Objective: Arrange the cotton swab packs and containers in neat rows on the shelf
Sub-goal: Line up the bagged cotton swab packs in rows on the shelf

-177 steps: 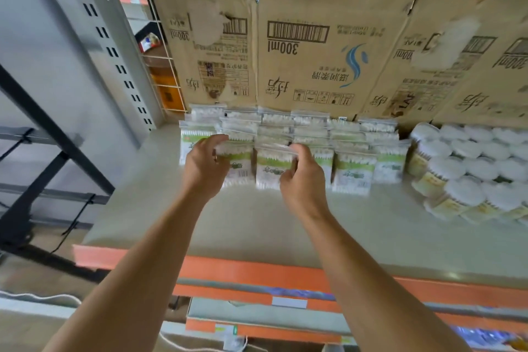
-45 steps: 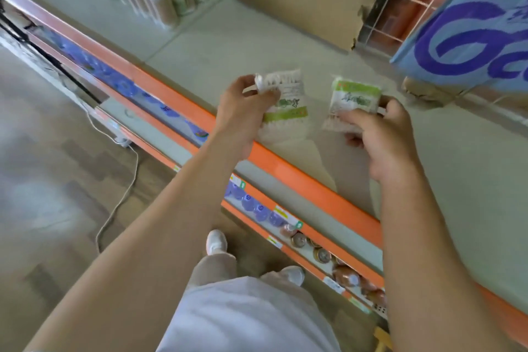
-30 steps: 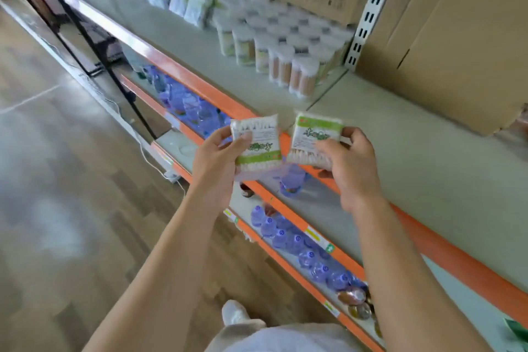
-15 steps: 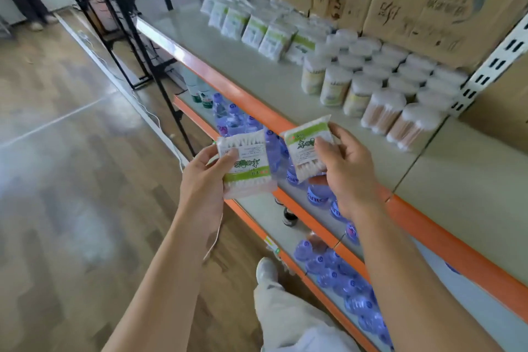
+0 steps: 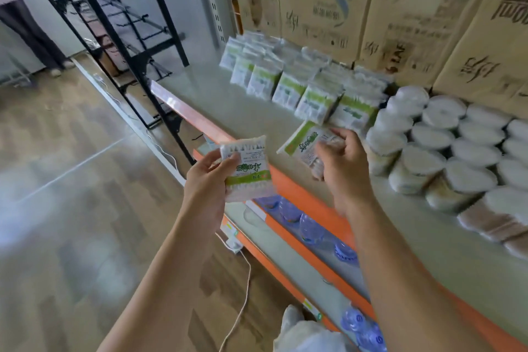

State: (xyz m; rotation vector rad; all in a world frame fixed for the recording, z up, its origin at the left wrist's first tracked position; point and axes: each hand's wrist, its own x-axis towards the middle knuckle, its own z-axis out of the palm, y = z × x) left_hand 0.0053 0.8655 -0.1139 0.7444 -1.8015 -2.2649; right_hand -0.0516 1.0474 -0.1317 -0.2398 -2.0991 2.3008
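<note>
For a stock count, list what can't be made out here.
Head view:
- Rear swab packs: hidden behind the front row.
- Round containers: cut off by the right edge.
- Left pack, held by the left hand: print blurred.
- Right pack: partly covered by the right hand.

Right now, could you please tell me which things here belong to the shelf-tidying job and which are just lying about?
For the job: pack held by the left hand; second pack held by the right hand; rows of packs; round tubs; shelf.
Just lying about: cardboard boxes; water bottles; black rack; white cable.
</note>
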